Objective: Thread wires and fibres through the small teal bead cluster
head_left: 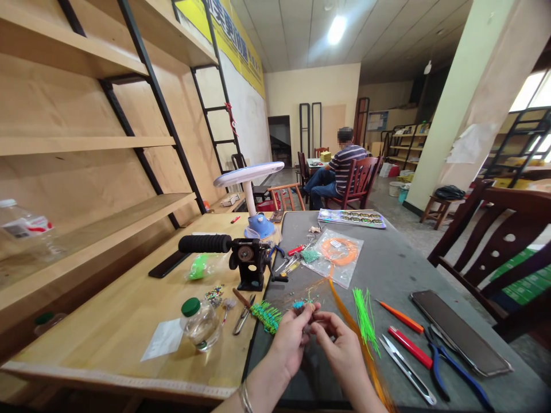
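Note:
My left hand (291, 337) and my right hand (340, 343) meet over the dark mat, fingertips closed and almost touching. Whatever they pinch is too small and hidden to name; a thin green strand shows just above the left fingertips. Close behind the fingers lie small blue pieces (298, 304). A green-and-yellow bundle of short, tied strands (267, 317) rests beside my left wrist. Right of my right hand is a fan of bright green strands (365, 318). Long orange fibres (344, 310) run from a plastic bag (349, 275) down past my right forearm.
On the right lie an orange pen-like tool (401, 316), a red-handled cutter (410, 347), tweezers (407, 368), blue pliers (450, 361) and a phone (460, 332). A black hand-cranked vise (251, 264), a green-capped bottle (201, 326) and a lamp (250, 189) stand left. Another person (342, 166) sits beyond.

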The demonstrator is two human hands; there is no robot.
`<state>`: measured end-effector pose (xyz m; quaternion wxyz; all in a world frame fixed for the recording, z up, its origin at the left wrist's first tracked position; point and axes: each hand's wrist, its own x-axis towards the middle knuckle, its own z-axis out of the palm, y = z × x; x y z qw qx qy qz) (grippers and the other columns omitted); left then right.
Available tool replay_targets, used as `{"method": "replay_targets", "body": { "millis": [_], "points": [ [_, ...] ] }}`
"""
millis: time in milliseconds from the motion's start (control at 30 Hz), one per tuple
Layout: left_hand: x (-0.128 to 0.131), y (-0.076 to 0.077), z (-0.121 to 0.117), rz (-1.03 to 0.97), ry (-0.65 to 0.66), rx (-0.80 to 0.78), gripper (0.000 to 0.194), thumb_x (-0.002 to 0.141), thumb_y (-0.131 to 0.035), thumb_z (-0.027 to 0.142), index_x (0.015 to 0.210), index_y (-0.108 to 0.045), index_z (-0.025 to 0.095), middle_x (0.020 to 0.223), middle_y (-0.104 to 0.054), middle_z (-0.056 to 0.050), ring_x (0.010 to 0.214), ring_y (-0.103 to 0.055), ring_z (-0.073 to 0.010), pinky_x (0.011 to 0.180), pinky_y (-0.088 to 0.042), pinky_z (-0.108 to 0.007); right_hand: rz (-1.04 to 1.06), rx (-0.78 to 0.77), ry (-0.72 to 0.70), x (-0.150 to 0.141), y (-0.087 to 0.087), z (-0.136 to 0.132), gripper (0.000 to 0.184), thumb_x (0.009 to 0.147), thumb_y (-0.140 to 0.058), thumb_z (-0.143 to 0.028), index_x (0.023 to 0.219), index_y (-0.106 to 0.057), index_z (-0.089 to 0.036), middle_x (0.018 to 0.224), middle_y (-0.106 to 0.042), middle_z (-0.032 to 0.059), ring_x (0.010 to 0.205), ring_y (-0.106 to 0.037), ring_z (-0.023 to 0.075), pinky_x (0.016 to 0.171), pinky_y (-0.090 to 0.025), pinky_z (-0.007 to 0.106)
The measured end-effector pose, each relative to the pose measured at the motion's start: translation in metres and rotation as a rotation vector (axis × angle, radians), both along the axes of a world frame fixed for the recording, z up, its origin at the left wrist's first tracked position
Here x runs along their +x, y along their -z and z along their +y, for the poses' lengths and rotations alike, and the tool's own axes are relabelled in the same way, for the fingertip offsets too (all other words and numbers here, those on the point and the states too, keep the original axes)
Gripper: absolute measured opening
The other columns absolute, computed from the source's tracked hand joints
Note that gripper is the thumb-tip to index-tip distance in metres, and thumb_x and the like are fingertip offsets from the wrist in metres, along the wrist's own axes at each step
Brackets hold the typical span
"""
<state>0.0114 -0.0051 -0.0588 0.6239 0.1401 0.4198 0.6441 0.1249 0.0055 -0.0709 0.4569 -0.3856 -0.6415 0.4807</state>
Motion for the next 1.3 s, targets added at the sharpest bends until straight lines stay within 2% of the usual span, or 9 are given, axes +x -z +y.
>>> {"method": "replay_targets", "body": {
  "millis": [200, 400, 567, 633, 767, 867, 1067, 1167, 1300],
  "points": [
    [0.003, 0.0, 0.005, 0.064, 0.028, 0.013, 0.033, 0.056, -0.084, 0.033, 0.077, -0.071, 0.012, 0.082, -0.07, -0.008, 0.052, -0.052, -0.0043, 0.035, -0.024, -0.011, -0.052, 0.02, 0.087, -0.001, 0.0, 0.009, 0.029, 0.083, -0.054, -0.043, 0.07, -0.061, -0.018, 0.06, -0.063, 0.0009, 0.056, -0.057, 0.0151, 0.055, -0.044, 0.023],
    [0.001, -0.006, 0.01, 0.139, 0.018, 0.017, 0.036, 0.054, -0.084, 0.037, 0.078, -0.071, 0.013, 0.091, -0.07, -0.008, 0.054, -0.052, -0.0041, 0.036, -0.023, -0.011, -0.071, -0.008, 0.023, 0.007, 0.001, 0.015, 0.028, 0.08, -0.058, -0.041, 0.096, -0.064, -0.019, 0.077, -0.07, 0.0042, 0.07, -0.064, 0.019, 0.066, -0.048, 0.026],
    [0.001, -0.009, 0.013, 0.18, 0.059, 0.046, 0.036, 0.057, -0.082, 0.039, 0.08, -0.072, 0.014, 0.081, -0.069, -0.008, 0.065, -0.059, -0.0112, 0.041, -0.029, -0.014, -0.177, 0.033, 0.083, 0.008, -0.001, 0.019, 0.025, 0.081, -0.056, -0.041, 0.07, -0.06, -0.019, 0.065, -0.066, 0.002, 0.062, -0.061, 0.0172, 0.06, -0.045, 0.024],
    [0.001, -0.009, 0.014, 0.2, 0.066, 0.048, 0.037, 0.058, -0.081, 0.04, 0.082, -0.073, 0.013, 0.08, -0.069, -0.008, 0.066, -0.059, -0.0123, 0.044, -0.032, -0.016, -0.16, 0.052, 0.104, 0.005, -0.004, 0.021, 0.028, 0.082, -0.055, -0.042, 0.067, -0.059, -0.019, 0.062, -0.064, 0.0013, 0.059, -0.06, 0.0163, 0.058, -0.045, 0.023],
    [-0.001, -0.008, 0.017, 0.258, 0.068, 0.022, 0.036, 0.061, -0.079, 0.041, 0.085, -0.072, 0.014, 0.092, -0.07, -0.009, 0.069, -0.058, -0.012, 0.046, -0.031, -0.016, -0.112, 0.057, 0.085, 0.005, -0.005, 0.025, 0.025, 0.082, -0.057, -0.041, 0.077, -0.065, -0.018, 0.067, -0.068, 0.0029, 0.063, -0.063, 0.017, 0.06, -0.047, 0.024],
    [-0.004, -0.008, 0.02, 0.278, 0.061, 0.031, 0.036, 0.062, -0.079, 0.041, 0.085, -0.072, 0.014, 0.089, -0.07, -0.008, 0.068, -0.057, -0.0112, 0.044, -0.025, -0.016, -0.147, 0.033, 0.06, 0.01, -0.004, 0.027, 0.024, 0.079, -0.061, -0.04, 0.09, -0.067, -0.019, 0.073, -0.072, 0.0039, 0.067, -0.066, 0.0187, 0.063, -0.048, 0.025],
    [-0.003, -0.008, 0.021, 0.279, 0.08, 0.042, 0.036, 0.062, -0.078, 0.041, 0.085, -0.072, 0.015, 0.086, -0.07, -0.007, 0.067, -0.056, -0.0107, 0.045, -0.025, -0.016, -0.213, 0.073, 0.099, 0.009, -0.009, 0.029, 0.025, 0.081, -0.058, -0.039, 0.066, -0.063, -0.019, 0.062, -0.068, 0.0017, 0.06, -0.062, 0.0167, 0.058, -0.044, 0.023],
    [0.0, -0.009, 0.021, 0.289, 0.08, 0.039, 0.037, 0.061, -0.079, 0.042, 0.084, -0.072, 0.014, 0.089, -0.07, -0.008, 0.063, -0.054, -0.0093, 0.044, -0.025, -0.017, -0.176, 0.074, 0.097, 0.008, -0.012, 0.03, 0.026, 0.081, -0.057, -0.042, 0.071, -0.066, -0.019, 0.067, -0.069, 0.0029, 0.063, -0.063, 0.0173, 0.06, -0.045, 0.024],
    [-0.001, -0.012, 0.024, 0.288, 0.079, 0.06, 0.038, 0.061, -0.079, 0.042, 0.084, -0.072, 0.014, 0.09, -0.07, -0.008, 0.063, -0.055, -0.0098, 0.044, -0.025, -0.017, -0.176, 0.062, 0.075, 0.014, -0.005, 0.033, 0.029, 0.076, -0.062, -0.042, 0.092, -0.07, -0.019, 0.074, -0.072, 0.0039, 0.066, -0.065, 0.0187, 0.065, -0.049, 0.026]
  ]
}}
